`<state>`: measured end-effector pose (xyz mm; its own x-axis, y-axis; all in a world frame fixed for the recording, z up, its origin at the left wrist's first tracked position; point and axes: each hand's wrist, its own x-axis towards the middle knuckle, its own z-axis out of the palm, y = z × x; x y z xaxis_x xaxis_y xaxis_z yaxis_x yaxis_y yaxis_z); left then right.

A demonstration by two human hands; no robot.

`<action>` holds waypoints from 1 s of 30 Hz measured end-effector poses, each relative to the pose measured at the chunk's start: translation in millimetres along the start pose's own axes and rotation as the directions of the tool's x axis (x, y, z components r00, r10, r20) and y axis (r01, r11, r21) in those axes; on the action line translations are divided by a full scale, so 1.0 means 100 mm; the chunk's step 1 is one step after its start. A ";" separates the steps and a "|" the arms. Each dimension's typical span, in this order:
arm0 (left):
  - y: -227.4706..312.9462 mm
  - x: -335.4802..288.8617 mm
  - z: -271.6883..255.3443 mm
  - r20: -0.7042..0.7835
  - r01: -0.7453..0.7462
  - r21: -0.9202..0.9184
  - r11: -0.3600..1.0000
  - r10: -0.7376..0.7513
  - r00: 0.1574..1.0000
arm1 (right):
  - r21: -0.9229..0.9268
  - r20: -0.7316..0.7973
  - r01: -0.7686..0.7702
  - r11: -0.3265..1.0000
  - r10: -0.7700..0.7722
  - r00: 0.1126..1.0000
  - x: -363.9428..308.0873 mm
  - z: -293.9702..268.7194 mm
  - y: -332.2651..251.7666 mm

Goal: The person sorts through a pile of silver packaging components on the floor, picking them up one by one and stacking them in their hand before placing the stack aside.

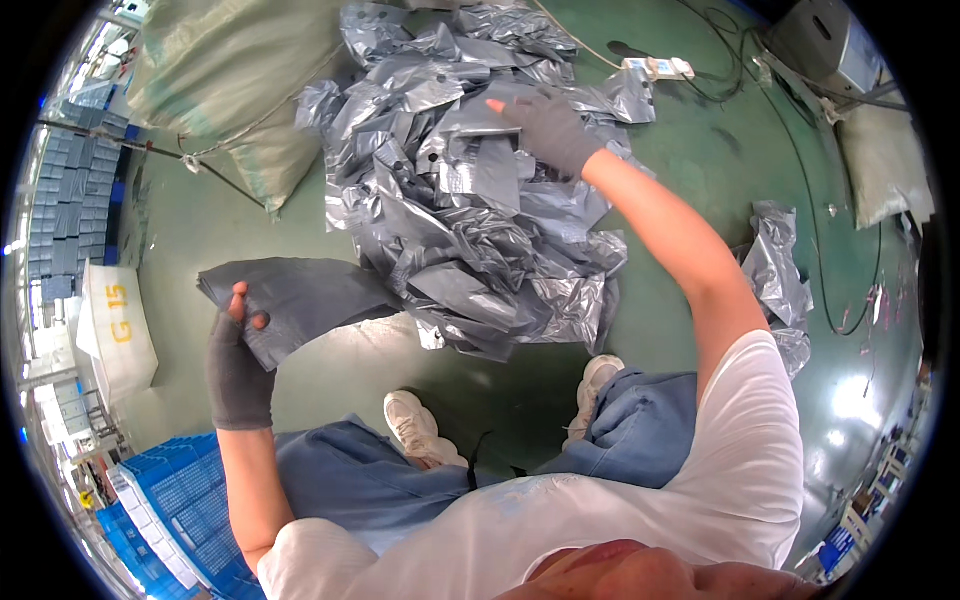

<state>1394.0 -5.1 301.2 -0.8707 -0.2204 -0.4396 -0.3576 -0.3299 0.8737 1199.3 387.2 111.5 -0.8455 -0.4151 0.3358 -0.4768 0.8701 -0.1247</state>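
Observation:
A large heap of crumpled grey plastic mailing bags [480, 230] lies on the floor ahead of me. My left hand [243, 355], in a grey fingerless glove, is closed on flat grey plastic bags [320, 300], with the thumb on top. How many layers it holds I cannot make out. Their far end reaches the heap's left edge. My right hand [550, 128], gloved the same way, is stretched over the upper part of the heap. Its fingers are apart, one fingertip pointing left above a bag; whether it touches the plastic is unclear.
A big woven sack [230, 80] stands at the upper left, near a white bin [120, 320]. Blue crates [185, 505] are at lower left. A power strip [658, 69] with cables lies at upper right. More grey bags [778, 270] lie beyond my right arm.

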 end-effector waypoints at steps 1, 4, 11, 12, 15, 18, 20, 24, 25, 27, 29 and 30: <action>0.02 -0.02 0.02 -0.013 0.014 0.010 1.000 -0.014 1.000 | 0.119 0.223 -0.130 0.984 0.101 0.970 0.09 -0.03 0.10; 0.08 -0.19 -0.01 -0.089 0.007 0.022 1.000 -0.005 0.996 | 0.262 0.305 -0.301 0.917 0.218 0.927 -0.21 -1.00 0.59; 0.10 -0.21 -0.10 -0.245 -0.080 0.111 0.991 0.105 0.964 | -0.599 0.270 -0.461 0.655 0.707 0.654 -1.55 -1.42 1.69; 0.13 -0.19 -0.09 -0.217 -0.106 0.131 0.986 0.133 0.967 | -0.405 0.251 -0.507 0.761 0.626 0.739 -1.61 -1.11 1.74; 0.10 -0.03 -0.13 -0.205 -0.118 0.114 0.986 0.140 0.969 | -0.139 0.345 -0.657 0.741 0.658 0.669 -1.68 0.00 1.75; 0.07 0.10 -0.44 -0.207 -0.109 0.068 0.992 0.121 0.971 | -0.235 0.302 -0.826 0.512 0.846 0.439 -1.60 0.62 1.37; -0.01 0.15 -0.49 -0.268 -0.117 0.102 0.988 0.140 0.953 | -0.209 0.254 -0.898 0.387 0.908 0.333 -1.62 0.75 1.29; 0.04 0.04 -0.44 -0.146 -0.058 0.057 0.997 0.066 0.987 | 0.129 0.186 -0.794 0.594 0.772 0.608 -1.55 0.80 1.75; 0.07 0.02 -0.27 -0.115 -0.068 0.062 0.996 0.075 0.990 | 0.250 0.027 -0.742 0.622 0.762 0.647 -1.46 0.52 1.72; 0.09 0.00 0.29 -0.103 -0.098 0.109 0.989 0.109 0.989 | 0.455 -0.204 -0.636 0.624 0.768 0.607 -1.15 -0.58 1.22; 0.00 0.06 0.70 -0.014 -0.058 0.129 0.990 0.060 0.998 | 0.302 -0.371 -0.553 0.776 0.631 0.682 -0.94 -1.29 0.67; -0.06 0.06 0.87 0.079 -0.045 0.142 0.989 0.034 0.996 | 0.290 -0.380 -0.535 0.794 0.608 0.697 -0.87 -1.53 0.34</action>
<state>1361.1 75.4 311.6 -0.9063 -0.1587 -0.3917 -0.3621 -0.1863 0.9133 1293.5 493.9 220.4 -0.7880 0.3406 0.5129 0.0038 0.8357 -0.5492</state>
